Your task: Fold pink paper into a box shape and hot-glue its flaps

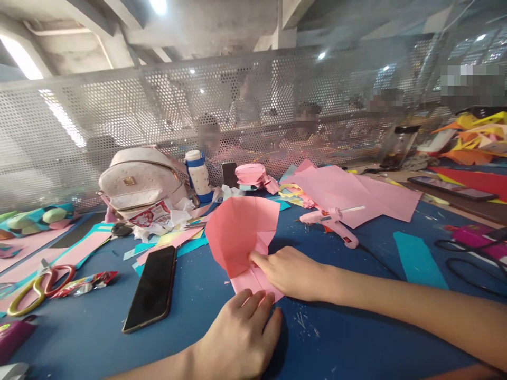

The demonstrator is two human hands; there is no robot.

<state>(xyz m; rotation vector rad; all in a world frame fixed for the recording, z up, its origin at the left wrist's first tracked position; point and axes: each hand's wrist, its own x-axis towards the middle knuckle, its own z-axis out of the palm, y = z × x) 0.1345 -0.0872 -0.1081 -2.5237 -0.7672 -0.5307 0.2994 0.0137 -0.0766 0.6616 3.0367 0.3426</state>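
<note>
A pink sheet of paper (241,232), curved and partly folded, stands up from the blue table in front of me. My right hand (291,272) is closed on its right side, with the thumb pressed against the paper near the crease. At the lower edge, the bent fingers of my left hand (241,330) grip the lighter folded part; its thumb is hidden. A black phone (152,287) lies left of the paper. Right of it rests a pink glue gun (332,221), its cord running off behind my right forearm.
Scissors (43,287) and a red wrapper (85,285) lie at left. A backpack (142,179), a bottle (199,177) and large pink sheets (352,190) stand or lie at the back before a perforated metal screen (158,105). A blue paper strip (420,258) is at right.
</note>
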